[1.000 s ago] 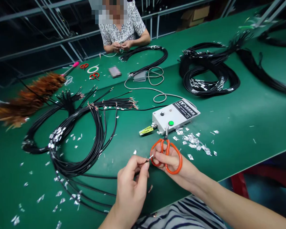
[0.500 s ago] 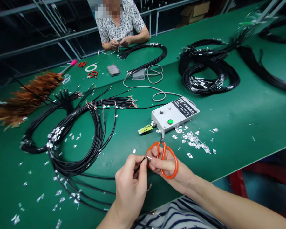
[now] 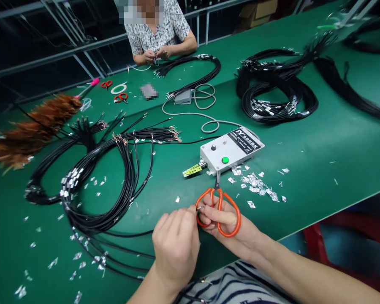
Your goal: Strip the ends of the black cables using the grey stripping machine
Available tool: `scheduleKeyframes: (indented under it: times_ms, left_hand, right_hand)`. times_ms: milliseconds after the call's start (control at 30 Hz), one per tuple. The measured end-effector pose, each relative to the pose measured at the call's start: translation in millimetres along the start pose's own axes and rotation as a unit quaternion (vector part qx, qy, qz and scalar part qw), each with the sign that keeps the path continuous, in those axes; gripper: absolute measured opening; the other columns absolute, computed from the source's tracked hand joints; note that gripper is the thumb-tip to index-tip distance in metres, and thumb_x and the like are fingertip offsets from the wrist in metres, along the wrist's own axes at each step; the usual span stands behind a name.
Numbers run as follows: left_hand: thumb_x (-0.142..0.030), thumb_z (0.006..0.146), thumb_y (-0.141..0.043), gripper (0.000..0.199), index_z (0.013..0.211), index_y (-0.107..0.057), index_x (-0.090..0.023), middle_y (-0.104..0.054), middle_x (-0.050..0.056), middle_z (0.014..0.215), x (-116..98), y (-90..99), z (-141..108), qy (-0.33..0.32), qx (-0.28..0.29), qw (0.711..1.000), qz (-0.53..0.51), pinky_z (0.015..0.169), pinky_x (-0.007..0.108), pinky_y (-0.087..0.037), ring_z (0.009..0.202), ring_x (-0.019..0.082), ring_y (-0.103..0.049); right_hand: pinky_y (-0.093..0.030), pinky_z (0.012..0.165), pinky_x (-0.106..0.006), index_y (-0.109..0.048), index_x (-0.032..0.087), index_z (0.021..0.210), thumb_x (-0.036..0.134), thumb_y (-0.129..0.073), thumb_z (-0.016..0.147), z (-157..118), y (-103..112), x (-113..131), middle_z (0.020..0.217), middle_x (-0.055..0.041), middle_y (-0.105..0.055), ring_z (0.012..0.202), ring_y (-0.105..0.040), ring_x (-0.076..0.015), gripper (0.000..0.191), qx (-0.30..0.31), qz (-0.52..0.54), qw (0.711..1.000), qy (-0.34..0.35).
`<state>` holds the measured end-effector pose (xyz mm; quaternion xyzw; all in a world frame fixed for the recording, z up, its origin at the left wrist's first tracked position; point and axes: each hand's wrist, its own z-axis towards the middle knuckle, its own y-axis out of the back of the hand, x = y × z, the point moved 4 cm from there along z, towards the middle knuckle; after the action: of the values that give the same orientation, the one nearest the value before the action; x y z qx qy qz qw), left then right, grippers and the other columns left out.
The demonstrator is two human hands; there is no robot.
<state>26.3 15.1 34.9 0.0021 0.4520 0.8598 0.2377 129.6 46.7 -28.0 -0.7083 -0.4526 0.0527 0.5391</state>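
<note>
My left hand [image 3: 176, 240] is closed with its back turned up, its fingertips against those of my right hand. The black cable in it is mostly hidden behind the knuckles. Orange-handled scissors [image 3: 229, 234] hang on the fingers of my right hand [image 3: 223, 215], blades pointing away from me. Between that hand's thumb and finger a short silvery wire end [image 3: 201, 207] is pinched. Just beyond the scissor tips lies a grey control box [image 3: 231, 145] with a green button and a yellow-green clip. Left of my hands is a coiled bundle of black cables [image 3: 126, 185].
Foil scraps [image 3: 256, 185] litter the green table [image 3: 304, 164]. More cable coils [image 3: 278, 112] lie at the back right. A brown feather duster [image 3: 38, 120] rests far left, near red-handled scissors [image 3: 120, 98] and a tape roll [image 3: 118, 89]. Across the table a person [image 3: 161, 38] handles a thin wire.
My left hand has rolled over, its back now upward and hiding the cable it showed before. My right hand and the scissors have shifted slightly right, still pinching the wire end.
</note>
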Motion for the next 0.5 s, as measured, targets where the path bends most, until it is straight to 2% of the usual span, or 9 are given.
scheduleKeyframes:
  times_ms: [167, 367, 500]
  left_hand:
    - [-0.004, 0.090, -0.054, 0.014, 0.084, -0.056, -0.016, -0.068, 0.002, 0.066, -0.2, 1.1, 1.5, 0.005, 0.001, 1.000, -0.007, 0.054, 0.029, -0.039, 0.056, 0.015, -0.063]
    - [-0.002, 0.089, -0.053, 0.015, 0.085, -0.055, -0.017, -0.068, 0.001, 0.066, -2.0, 2.7, -0.4, -0.008, -0.001, 1.000, 0.003, 0.054, 0.027, -0.040, 0.056, 0.014, -0.063]
    - [-0.004, 0.089, -0.055, 0.015, 0.084, -0.055, -0.018, -0.068, -0.001, 0.067, 2.0, 1.7, -0.4, 0.039, -0.008, 0.998, -0.054, 0.055, 0.024, -0.045, 0.052, 0.011, -0.061]
  right_hand:
    - [-0.035, 0.054, -0.016, -0.057, 0.017, 0.072, 0.031, -0.095, 0.056, 0.7, 2.7, -4.8, 0.060, 0.0052, -0.057, 0.057, -0.049, -0.0064, 0.043, -0.014, -0.016, 1.000, -0.010]
    - [-0.037, 0.056, -0.016, -0.058, 0.017, 0.071, 0.031, -0.092, 0.061, -0.8, 3.8, 0.1, 0.065, 0.0046, -0.057, 0.056, -0.046, -0.0051, 0.039, 0.006, 0.005, 1.000, -0.002]
    - [-0.035, 0.055, -0.017, -0.057, 0.017, 0.072, 0.033, -0.091, 0.063, -1.1, 2.2, -5.0, 0.059, 0.0054, -0.054, 0.055, -0.045, -0.0062, 0.039, 0.011, -0.006, 1.000, -0.021]
